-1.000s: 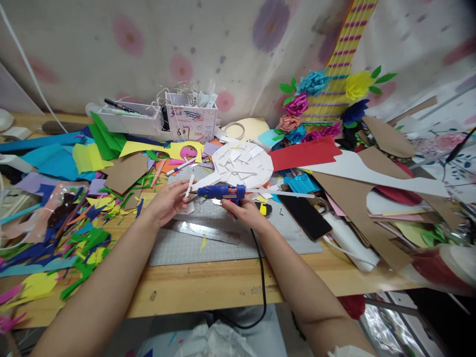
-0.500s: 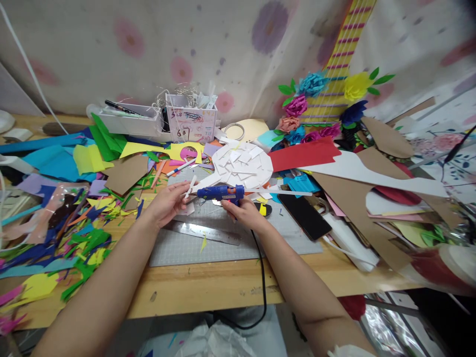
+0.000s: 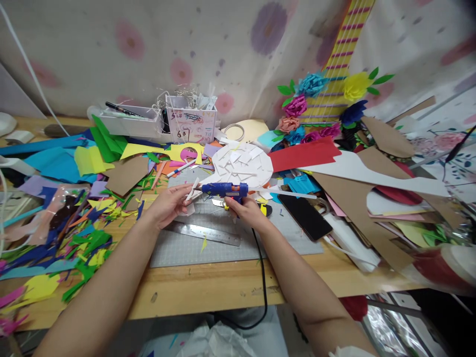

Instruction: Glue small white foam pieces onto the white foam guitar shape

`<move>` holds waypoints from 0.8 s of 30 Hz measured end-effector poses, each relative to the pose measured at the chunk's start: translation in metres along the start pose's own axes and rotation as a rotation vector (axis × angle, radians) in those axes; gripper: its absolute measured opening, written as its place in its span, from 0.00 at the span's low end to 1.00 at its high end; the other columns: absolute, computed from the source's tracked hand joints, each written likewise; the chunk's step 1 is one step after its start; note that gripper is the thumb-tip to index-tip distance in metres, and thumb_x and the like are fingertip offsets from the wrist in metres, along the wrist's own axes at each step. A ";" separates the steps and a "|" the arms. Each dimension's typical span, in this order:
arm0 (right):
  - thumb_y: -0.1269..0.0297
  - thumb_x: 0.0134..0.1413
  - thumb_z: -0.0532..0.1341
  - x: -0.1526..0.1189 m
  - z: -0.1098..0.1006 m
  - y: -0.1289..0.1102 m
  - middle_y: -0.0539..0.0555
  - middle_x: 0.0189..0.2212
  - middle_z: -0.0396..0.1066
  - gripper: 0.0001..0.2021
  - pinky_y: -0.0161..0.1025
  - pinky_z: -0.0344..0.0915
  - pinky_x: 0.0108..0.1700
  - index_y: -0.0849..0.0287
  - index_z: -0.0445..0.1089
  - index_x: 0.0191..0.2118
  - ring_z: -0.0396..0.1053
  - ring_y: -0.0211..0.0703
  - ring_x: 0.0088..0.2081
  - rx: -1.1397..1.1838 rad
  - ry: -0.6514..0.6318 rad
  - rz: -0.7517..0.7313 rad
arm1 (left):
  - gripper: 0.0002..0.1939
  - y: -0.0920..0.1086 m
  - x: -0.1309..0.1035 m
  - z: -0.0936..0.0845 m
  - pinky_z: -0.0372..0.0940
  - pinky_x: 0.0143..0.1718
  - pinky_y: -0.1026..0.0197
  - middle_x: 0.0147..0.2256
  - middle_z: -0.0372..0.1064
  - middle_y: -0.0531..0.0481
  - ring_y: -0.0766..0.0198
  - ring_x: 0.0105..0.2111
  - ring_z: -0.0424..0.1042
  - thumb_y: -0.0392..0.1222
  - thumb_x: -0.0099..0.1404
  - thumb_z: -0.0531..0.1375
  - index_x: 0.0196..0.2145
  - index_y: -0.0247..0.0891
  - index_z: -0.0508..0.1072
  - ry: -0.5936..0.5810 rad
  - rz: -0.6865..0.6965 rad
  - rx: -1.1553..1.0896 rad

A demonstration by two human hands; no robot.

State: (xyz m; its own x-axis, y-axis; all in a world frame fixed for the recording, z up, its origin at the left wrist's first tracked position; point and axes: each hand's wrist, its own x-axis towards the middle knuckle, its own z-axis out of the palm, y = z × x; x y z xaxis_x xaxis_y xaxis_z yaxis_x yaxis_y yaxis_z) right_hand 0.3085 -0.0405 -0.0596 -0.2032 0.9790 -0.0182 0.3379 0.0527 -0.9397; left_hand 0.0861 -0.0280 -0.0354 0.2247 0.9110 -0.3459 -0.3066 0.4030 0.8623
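My left hand (image 3: 170, 204) pinches a small white paper strip (image 3: 192, 188) between thumb and fingers. In my right hand (image 3: 245, 210) is a blue glue gun (image 3: 225, 190), its nozzle pointing left at the strip. A white glue stick (image 3: 288, 192) sticks out of the gun's back end. Just beyond the gun lies a white paddle-shaped cutout (image 3: 243, 166) covered with white paper pieces. A metal ruler (image 3: 208, 233) rests on the grey cutting mat (image 3: 186, 254) below my hands. A yellow and black cutter (image 3: 265, 209) lies partly behind my right hand.
Coloured paper scraps (image 3: 89, 243) spread over the left side. A black phone (image 3: 305, 216) lies right of the mat, near cardboard (image 3: 357, 213). White boxes (image 3: 193, 121) and a tape roll (image 3: 234, 132) stand behind. The gun's black cable (image 3: 263, 282) hangs over the table's front edge.
The glue gun and my right hand have shifted slightly right. The white strip in my left hand is tilted differently, and more of the cutter shows.
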 end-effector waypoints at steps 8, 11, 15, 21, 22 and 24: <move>0.44 0.48 0.59 0.000 -0.003 -0.003 0.46 0.16 0.59 0.19 0.35 0.55 0.26 0.58 0.65 0.26 0.57 0.36 0.21 0.024 -0.021 0.052 | 0.12 0.000 0.000 0.000 0.54 0.12 0.76 0.21 0.58 0.55 0.76 0.18 0.55 0.42 0.50 0.68 0.31 0.32 0.77 -0.006 0.000 0.023; 0.44 0.47 0.59 -0.001 -0.003 -0.004 0.46 0.16 0.59 0.20 0.35 0.55 0.26 0.58 0.66 0.26 0.58 0.36 0.21 0.001 -0.028 0.049 | 0.12 0.000 0.000 -0.001 0.54 0.12 0.76 0.22 0.59 0.55 0.76 0.18 0.55 0.42 0.51 0.68 0.33 0.33 0.77 -0.005 0.001 0.021; 0.44 0.47 0.59 -0.002 -0.003 -0.006 0.47 0.16 0.59 0.19 0.35 0.55 0.27 0.58 0.66 0.26 0.58 0.36 0.21 -0.001 -0.035 0.058 | 0.12 0.000 0.000 -0.001 0.53 0.12 0.75 0.20 0.57 0.55 0.76 0.18 0.54 0.41 0.52 0.67 0.34 0.32 0.78 -0.006 -0.011 0.029; 0.43 0.47 0.59 0.001 -0.004 -0.003 0.48 0.17 0.63 0.21 0.36 0.58 0.29 0.59 0.68 0.26 0.62 0.38 0.24 0.002 -0.004 0.050 | 0.12 0.000 -0.001 0.000 0.53 0.12 0.75 0.20 0.56 0.56 0.76 0.18 0.54 0.42 0.49 0.69 0.29 0.33 0.76 -0.018 -0.019 0.041; 0.43 0.48 0.59 0.001 -0.004 -0.002 0.49 0.18 0.64 0.21 0.36 0.58 0.29 0.59 0.69 0.27 0.63 0.39 0.25 -0.004 0.007 0.045 | 0.12 0.000 -0.001 0.000 0.53 0.12 0.75 0.19 0.55 0.56 0.76 0.18 0.53 0.43 0.49 0.69 0.27 0.33 0.75 -0.023 -0.021 0.049; 0.42 0.49 0.58 0.002 -0.005 0.000 0.50 0.19 0.65 0.22 0.36 0.59 0.30 0.60 0.69 0.28 0.63 0.39 0.26 -0.024 0.026 0.018 | 0.12 0.000 -0.001 -0.001 0.53 0.13 0.75 0.19 0.54 0.56 0.76 0.18 0.53 0.44 0.48 0.69 0.26 0.33 0.74 -0.029 -0.022 0.069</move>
State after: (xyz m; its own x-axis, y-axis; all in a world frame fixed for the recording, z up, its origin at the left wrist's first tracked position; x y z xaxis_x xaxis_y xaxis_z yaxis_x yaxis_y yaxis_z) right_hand 0.3127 -0.0374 -0.0585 -0.1733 0.9845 -0.0258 0.3630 0.0395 -0.9309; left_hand 0.0852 -0.0288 -0.0351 0.2578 0.8986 -0.3550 -0.2373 0.4151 0.8783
